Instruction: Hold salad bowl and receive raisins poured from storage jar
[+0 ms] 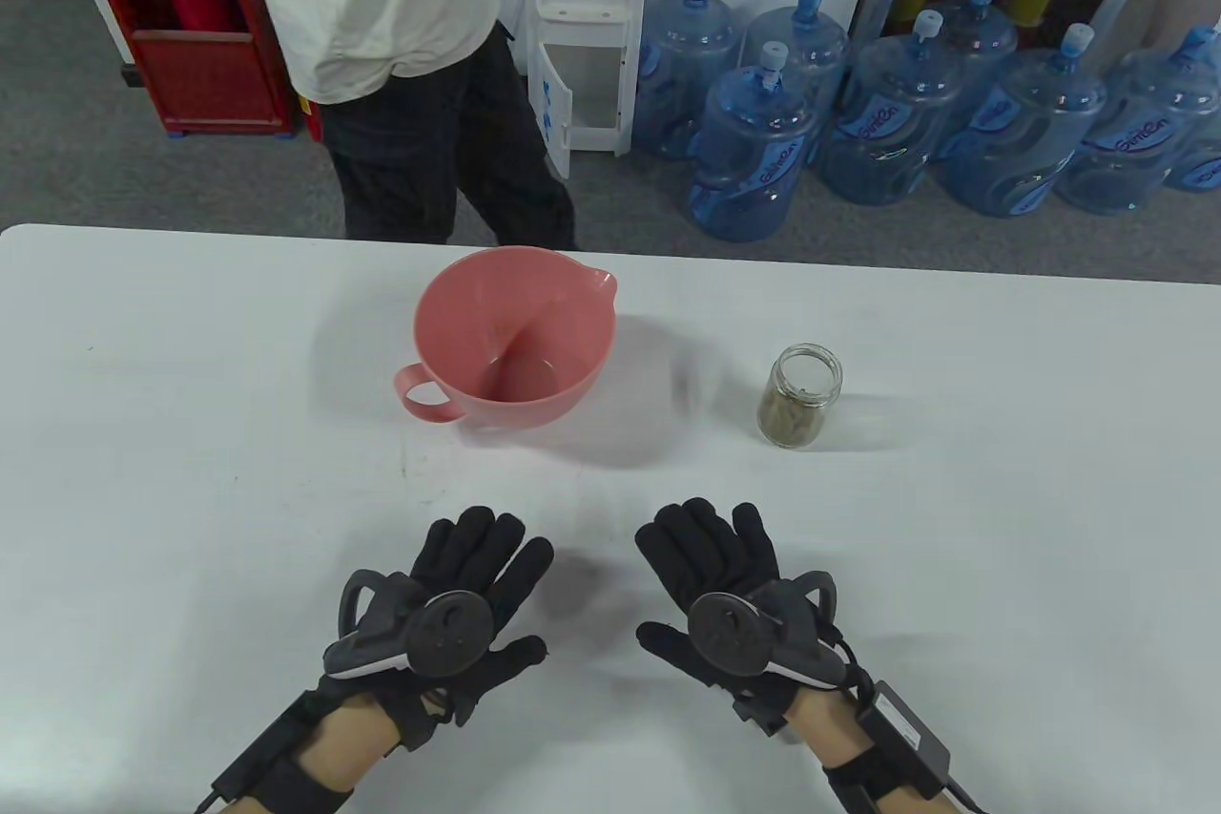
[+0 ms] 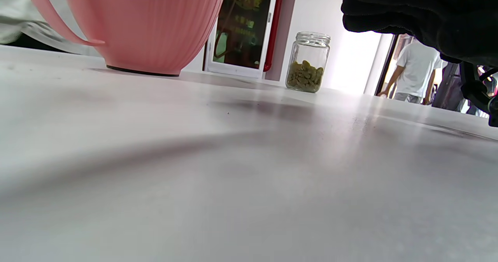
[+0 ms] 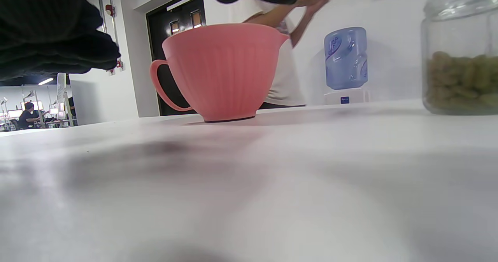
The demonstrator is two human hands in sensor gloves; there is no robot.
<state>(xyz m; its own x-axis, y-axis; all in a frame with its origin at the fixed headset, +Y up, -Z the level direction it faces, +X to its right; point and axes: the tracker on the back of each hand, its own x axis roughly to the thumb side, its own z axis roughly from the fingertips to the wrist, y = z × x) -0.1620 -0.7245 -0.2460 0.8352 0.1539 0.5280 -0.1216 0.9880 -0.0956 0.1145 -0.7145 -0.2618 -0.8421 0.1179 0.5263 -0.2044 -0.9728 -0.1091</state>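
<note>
Looking down from the table view, both hands are lying flat on the table (image 1: 143,470), left hand (image 1: 448,609) and right hand (image 1: 730,599) each with a loose, empty grip, nothing taken up yet. The pink bowl (image 1: 510,342) is standing beyond the left hand, handle facing it, likely for easy holding. The open jar (image 1: 804,394) of raisins is waiting upright beyond the right hand.

Seen from the left wrist view, the bowl (image 2: 144,25) and jar (image 2: 307,62) are standing well apart.

Seen from the right wrist view, the jar (image 3: 461,52) is sitting nearest, lidless, so pouring looks ready.

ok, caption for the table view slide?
Both gloved hands rest open near the pink salad bowl and uncapped raisin jar.
</note>
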